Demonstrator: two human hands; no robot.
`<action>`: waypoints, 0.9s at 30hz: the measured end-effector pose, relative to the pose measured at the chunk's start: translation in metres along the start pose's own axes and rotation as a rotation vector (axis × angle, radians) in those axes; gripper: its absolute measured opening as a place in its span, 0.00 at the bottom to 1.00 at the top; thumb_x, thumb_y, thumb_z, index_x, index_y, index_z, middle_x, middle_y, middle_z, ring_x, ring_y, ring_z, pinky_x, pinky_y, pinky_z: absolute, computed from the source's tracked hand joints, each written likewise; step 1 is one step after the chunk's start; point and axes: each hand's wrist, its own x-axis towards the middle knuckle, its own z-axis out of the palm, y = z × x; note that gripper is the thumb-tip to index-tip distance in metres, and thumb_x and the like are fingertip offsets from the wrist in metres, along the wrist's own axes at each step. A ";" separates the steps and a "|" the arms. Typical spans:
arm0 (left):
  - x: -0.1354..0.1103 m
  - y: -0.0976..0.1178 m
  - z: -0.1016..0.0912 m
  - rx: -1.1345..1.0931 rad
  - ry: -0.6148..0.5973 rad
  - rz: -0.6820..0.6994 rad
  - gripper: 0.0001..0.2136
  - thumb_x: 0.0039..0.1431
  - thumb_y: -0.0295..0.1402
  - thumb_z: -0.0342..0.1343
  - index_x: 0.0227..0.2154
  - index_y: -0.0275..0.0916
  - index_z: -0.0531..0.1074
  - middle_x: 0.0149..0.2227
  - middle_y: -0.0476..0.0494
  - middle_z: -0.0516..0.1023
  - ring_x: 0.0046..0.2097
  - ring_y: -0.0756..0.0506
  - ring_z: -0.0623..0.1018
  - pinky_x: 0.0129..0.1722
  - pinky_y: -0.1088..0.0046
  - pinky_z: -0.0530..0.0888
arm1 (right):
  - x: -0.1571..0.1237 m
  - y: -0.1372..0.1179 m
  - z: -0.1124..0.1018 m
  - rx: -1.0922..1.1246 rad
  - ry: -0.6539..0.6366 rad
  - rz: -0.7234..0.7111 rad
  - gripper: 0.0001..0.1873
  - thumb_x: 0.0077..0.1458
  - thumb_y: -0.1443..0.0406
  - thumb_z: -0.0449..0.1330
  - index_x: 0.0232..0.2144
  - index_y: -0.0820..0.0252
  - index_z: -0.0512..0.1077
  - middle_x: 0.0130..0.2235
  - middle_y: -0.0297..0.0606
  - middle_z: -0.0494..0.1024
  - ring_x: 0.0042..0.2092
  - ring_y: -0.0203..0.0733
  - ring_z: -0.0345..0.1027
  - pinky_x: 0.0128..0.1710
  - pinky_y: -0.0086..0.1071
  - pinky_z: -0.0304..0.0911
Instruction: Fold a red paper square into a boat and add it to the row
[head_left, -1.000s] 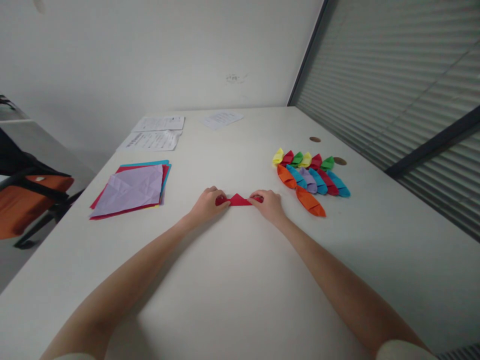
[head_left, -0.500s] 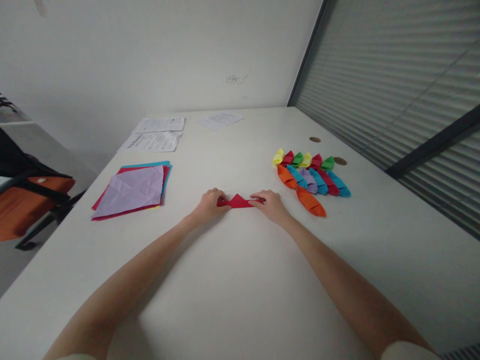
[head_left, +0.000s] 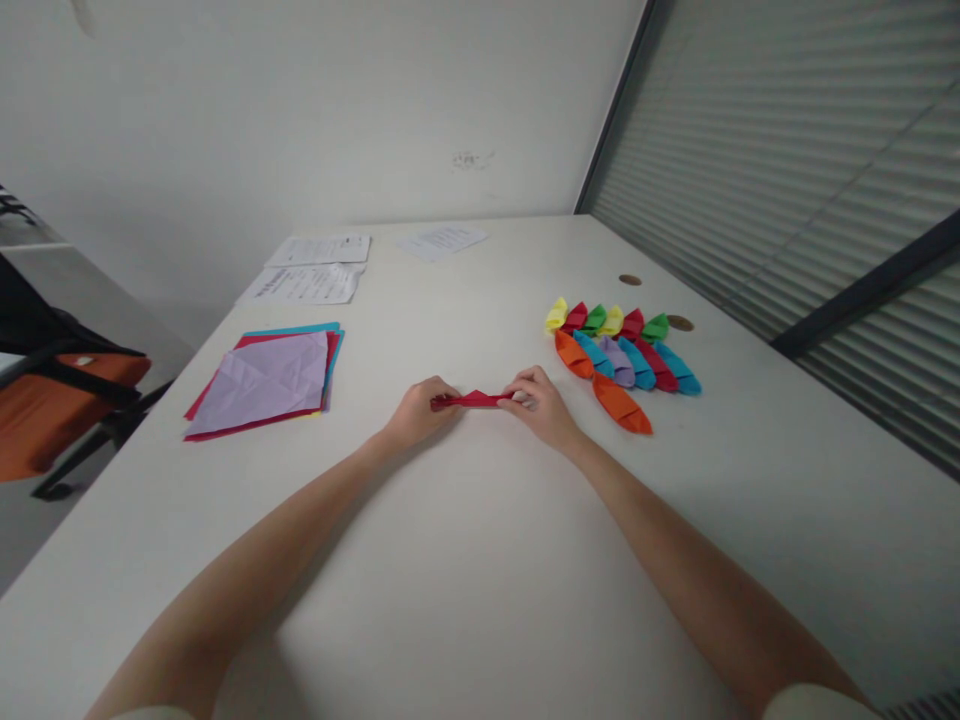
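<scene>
A narrow strip of folded red paper (head_left: pixel 478 400) stretches between my two hands near the middle of the white table (head_left: pixel 480 540). Its upper edge shows a small raised point. My left hand (head_left: pixel 424 410) is closed on the paper's left end, and my right hand (head_left: pixel 541 405) pinches the right end between thumb and fingers. The fingers cover both tips of the paper. To the right of my right hand lies an orange folded paper piece (head_left: pixel 622 403), below rows of folded pieces in several colours (head_left: pixel 615 360).
On the left lies a stack of coloured paper sheets, a crumpled purple sheet (head_left: pixel 262 372) on top. Printed papers (head_left: pixel 307 283) rest farther back. Two round brown discs (head_left: pixel 630 280) sit near the blinds (head_left: pixel 825 180) at right. An orange chair (head_left: pixel 75 410) stands beyond the left edge.
The red paper has tilted, so it looks thinner and its raised point lower. My right fingers have lifted slightly. Both hands keep their hold.
</scene>
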 end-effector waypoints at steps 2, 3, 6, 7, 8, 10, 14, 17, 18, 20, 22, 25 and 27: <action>0.000 0.000 0.001 -0.010 0.013 -0.009 0.04 0.55 0.29 0.60 0.32 0.36 0.78 0.32 0.44 0.78 0.32 0.50 0.74 0.33 0.75 0.70 | 0.001 -0.001 0.000 0.019 0.045 -0.015 0.10 0.54 0.55 0.65 0.35 0.54 0.76 0.38 0.38 0.67 0.40 0.42 0.67 0.41 0.39 0.69; 0.000 0.000 0.001 -0.016 0.015 -0.014 0.04 0.55 0.30 0.60 0.32 0.36 0.78 0.32 0.44 0.78 0.32 0.50 0.74 0.33 0.75 0.70 | 0.001 -0.002 0.000 0.035 0.071 -0.013 0.11 0.53 0.56 0.65 0.37 0.54 0.75 0.38 0.38 0.68 0.39 0.41 0.67 0.40 0.38 0.69; -0.001 -0.001 0.001 -0.030 0.016 -0.037 0.05 0.56 0.32 0.60 0.33 0.37 0.78 0.32 0.44 0.79 0.32 0.49 0.75 0.34 0.74 0.71 | 0.001 0.000 0.002 0.107 0.118 0.018 0.14 0.50 0.57 0.67 0.36 0.55 0.70 0.36 0.35 0.70 0.36 0.40 0.67 0.37 0.36 0.67; -0.001 -0.001 0.001 -0.036 0.017 -0.048 0.05 0.56 0.32 0.60 0.33 0.37 0.78 0.32 0.44 0.79 0.32 0.49 0.75 0.34 0.73 0.71 | 0.001 0.000 0.003 0.131 0.120 0.028 0.15 0.50 0.57 0.68 0.34 0.55 0.69 0.34 0.34 0.70 0.35 0.39 0.67 0.37 0.36 0.67; -0.001 -0.001 0.001 -0.044 0.017 -0.057 0.05 0.56 0.32 0.60 0.33 0.37 0.78 0.33 0.43 0.79 0.33 0.49 0.75 0.34 0.73 0.71 | 0.001 0.001 0.004 0.152 0.118 0.035 0.15 0.49 0.57 0.68 0.33 0.55 0.67 0.33 0.33 0.69 0.34 0.39 0.66 0.36 0.36 0.66; -0.001 -0.001 0.001 -0.064 0.016 -0.073 0.06 0.55 0.33 0.60 0.33 0.37 0.78 0.33 0.43 0.79 0.33 0.49 0.75 0.35 0.73 0.72 | 0.000 0.001 0.003 0.174 0.116 0.029 0.15 0.49 0.57 0.68 0.30 0.55 0.66 0.31 0.32 0.69 0.33 0.38 0.65 0.36 0.35 0.65; 0.000 -0.002 0.000 -0.100 0.015 -0.089 0.06 0.55 0.33 0.61 0.33 0.36 0.78 0.33 0.42 0.80 0.34 0.48 0.76 0.36 0.72 0.72 | 0.000 -0.004 0.000 0.159 0.097 -0.024 0.14 0.51 0.57 0.67 0.25 0.56 0.67 0.30 0.33 0.70 0.33 0.39 0.65 0.36 0.35 0.63; 0.000 -0.002 -0.002 -0.104 0.015 -0.087 0.07 0.55 0.34 0.61 0.34 0.36 0.78 0.35 0.41 0.80 0.35 0.48 0.76 0.37 0.71 0.72 | 0.001 -0.009 -0.003 0.148 0.098 -0.033 0.13 0.51 0.55 0.66 0.25 0.56 0.70 0.29 0.34 0.72 0.32 0.39 0.66 0.34 0.35 0.63; 0.000 -0.002 -0.002 -0.110 0.018 -0.089 0.08 0.54 0.34 0.61 0.34 0.36 0.78 0.35 0.41 0.80 0.35 0.47 0.76 0.37 0.71 0.72 | 0.001 -0.010 -0.003 0.144 0.106 -0.027 0.14 0.51 0.55 0.66 0.24 0.56 0.70 0.29 0.34 0.73 0.32 0.39 0.66 0.34 0.35 0.63; 0.000 -0.001 -0.003 -0.142 0.026 -0.108 0.10 0.54 0.36 0.61 0.36 0.36 0.79 0.36 0.41 0.81 0.34 0.47 0.76 0.37 0.70 0.73 | 0.001 -0.011 -0.004 0.142 0.119 -0.002 0.14 0.51 0.54 0.66 0.24 0.56 0.70 0.28 0.35 0.73 0.31 0.39 0.65 0.34 0.35 0.63; 0.000 0.001 -0.003 -0.213 0.041 -0.150 0.12 0.53 0.37 0.62 0.37 0.35 0.79 0.34 0.42 0.81 0.33 0.48 0.76 0.35 0.71 0.73 | 0.001 -0.010 -0.004 0.148 0.128 0.032 0.14 0.51 0.54 0.66 0.23 0.56 0.70 0.28 0.35 0.74 0.32 0.40 0.66 0.34 0.35 0.63; 0.001 0.002 -0.003 -0.329 0.071 -0.208 0.14 0.50 0.38 0.64 0.36 0.34 0.78 0.30 0.43 0.81 0.29 0.48 0.76 0.30 0.73 0.73 | 0.001 -0.008 -0.003 0.163 0.160 0.076 0.14 0.50 0.54 0.65 0.24 0.56 0.70 0.28 0.35 0.74 0.32 0.40 0.66 0.35 0.36 0.63; 0.001 0.002 -0.003 -0.357 0.081 -0.221 0.14 0.49 0.39 0.65 0.35 0.34 0.79 0.29 0.43 0.81 0.28 0.49 0.76 0.29 0.73 0.72 | 0.001 -0.006 -0.002 0.175 0.180 0.095 0.14 0.50 0.54 0.65 0.24 0.56 0.70 0.28 0.35 0.74 0.32 0.40 0.66 0.35 0.36 0.63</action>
